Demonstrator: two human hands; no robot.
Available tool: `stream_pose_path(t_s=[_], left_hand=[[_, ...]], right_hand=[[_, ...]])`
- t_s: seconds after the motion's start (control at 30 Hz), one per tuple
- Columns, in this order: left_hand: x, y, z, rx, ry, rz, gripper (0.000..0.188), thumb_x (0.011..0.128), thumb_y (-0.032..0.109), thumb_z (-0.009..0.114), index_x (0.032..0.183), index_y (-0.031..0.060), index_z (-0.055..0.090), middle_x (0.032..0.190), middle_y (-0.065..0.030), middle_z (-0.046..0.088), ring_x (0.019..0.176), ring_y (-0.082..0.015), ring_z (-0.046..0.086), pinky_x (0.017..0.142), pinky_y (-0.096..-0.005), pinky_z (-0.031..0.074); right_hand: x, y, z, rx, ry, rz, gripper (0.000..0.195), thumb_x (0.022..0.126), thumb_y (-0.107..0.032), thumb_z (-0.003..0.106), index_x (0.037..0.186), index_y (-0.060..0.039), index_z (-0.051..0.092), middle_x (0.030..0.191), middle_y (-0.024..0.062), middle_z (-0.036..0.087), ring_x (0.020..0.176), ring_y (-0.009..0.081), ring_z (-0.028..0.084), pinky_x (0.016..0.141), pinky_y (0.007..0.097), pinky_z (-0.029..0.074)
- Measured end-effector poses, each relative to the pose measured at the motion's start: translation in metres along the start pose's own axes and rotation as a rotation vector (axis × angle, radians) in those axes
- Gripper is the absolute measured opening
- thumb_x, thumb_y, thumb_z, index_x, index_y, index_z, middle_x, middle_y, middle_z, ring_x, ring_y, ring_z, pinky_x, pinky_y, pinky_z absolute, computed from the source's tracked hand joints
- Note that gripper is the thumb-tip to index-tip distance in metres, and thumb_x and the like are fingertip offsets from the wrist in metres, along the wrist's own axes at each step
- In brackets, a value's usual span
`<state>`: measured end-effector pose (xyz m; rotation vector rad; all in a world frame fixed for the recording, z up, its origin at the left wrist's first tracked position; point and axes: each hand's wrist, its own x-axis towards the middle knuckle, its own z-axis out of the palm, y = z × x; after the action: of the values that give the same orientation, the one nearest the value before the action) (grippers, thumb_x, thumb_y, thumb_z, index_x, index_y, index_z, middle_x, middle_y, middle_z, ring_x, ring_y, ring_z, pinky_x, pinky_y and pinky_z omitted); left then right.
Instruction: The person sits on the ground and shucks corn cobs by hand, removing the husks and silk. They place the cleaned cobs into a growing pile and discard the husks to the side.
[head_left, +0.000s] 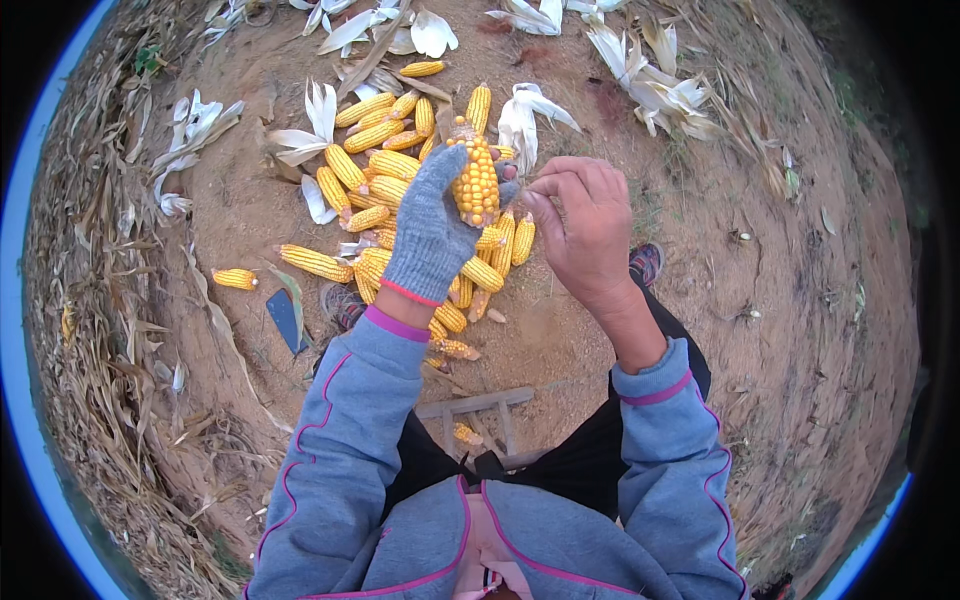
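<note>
My left hand (435, 217), in a grey knitted glove with bare fingertips, grips an ear of corn (477, 180) without its husk, above the heap. To its right is my right hand (581, 217), bare, with thumb and forefinger pinched close together near the gloved fingertips; whether something thin is between them I cannot tell. Below both hands lies a heap of husked yellow corn ears (390, 187) on bare soil. A pale corn husk (517, 124) lies just behind the held ear.
Dry husks (660, 90) lie beyond the heap, with dry stalks (112, 300) along the left. A dark blue flat object (285, 321) rests near my left shoe (341, 304). One ear (235, 279) lies apart at left. A wooden frame (476, 403) is between my legs.
</note>
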<state>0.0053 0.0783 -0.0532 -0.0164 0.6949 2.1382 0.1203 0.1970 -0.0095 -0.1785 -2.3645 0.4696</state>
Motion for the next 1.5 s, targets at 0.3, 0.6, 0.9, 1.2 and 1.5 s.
stream_pose_path(t_s=[0.3,0.6,0.9,1.2,1.5], left_hand=[[0.000,0.001,0.002,-0.020,0.015,0.030,0.040,0.089,0.024,0.058,0.116,-0.0036,0.046,0.106,-0.0175,0.057,0.098,-0.0297,0.060,0.077,-0.0363,0.057],[0.004,-0.002,-0.011,-0.027,-0.010,-0.024,0.037,0.092,0.027,0.052,0.116,-0.0013,0.050,0.105,-0.0134,0.060,0.090,-0.0221,0.062,0.065,-0.0308,0.056],[0.000,-0.003,-0.002,0.006,0.002,0.015,0.037,0.091,0.025,0.054,0.115,-0.0029,0.050,0.105,-0.0151,0.059,0.095,-0.0244,0.061,0.077,-0.0335,0.055],[0.003,0.002,0.000,-0.028,0.021,0.020,0.039,0.090,0.025,0.056,0.112,-0.0057,0.047,0.102,-0.0167,0.056,0.097,-0.0289,0.060,0.076,-0.0359,0.057],[0.004,0.003,-0.003,-0.036,-0.018,0.004,0.035,0.091,0.024,0.054,0.114,-0.0017,0.048,0.104,-0.0161,0.058,0.099,-0.0293,0.060,0.084,-0.0412,0.053]], right_hand=[[-0.002,0.018,-0.005,-0.011,0.019,0.185,0.020,0.075,-0.012,0.068,0.094,-0.0090,0.061,0.097,0.0046,0.058,0.093,0.0262,0.055,0.082,0.0377,0.040],[0.001,-0.012,0.008,0.171,-0.120,0.021,0.026,0.071,-0.015,0.072,0.095,-0.0139,0.063,0.098,0.0019,0.058,0.094,0.0223,0.055,0.081,0.0371,0.040],[-0.002,-0.009,0.011,0.103,-0.073,-0.015,0.015,0.070,-0.012,0.070,0.079,-0.0103,0.058,0.088,0.0022,0.057,0.089,0.0221,0.055,0.077,0.0366,0.039],[-0.007,0.009,0.003,-0.026,-0.045,0.229,0.018,0.073,-0.006,0.065,0.090,-0.0081,0.059,0.092,0.0083,0.057,0.092,0.0286,0.054,0.079,0.0390,0.042],[-0.008,-0.007,0.008,0.272,-0.236,0.237,0.017,0.078,-0.013,0.067,0.092,-0.0059,0.062,0.088,0.0097,0.060,0.083,0.0270,0.059,0.073,0.0375,0.047]])
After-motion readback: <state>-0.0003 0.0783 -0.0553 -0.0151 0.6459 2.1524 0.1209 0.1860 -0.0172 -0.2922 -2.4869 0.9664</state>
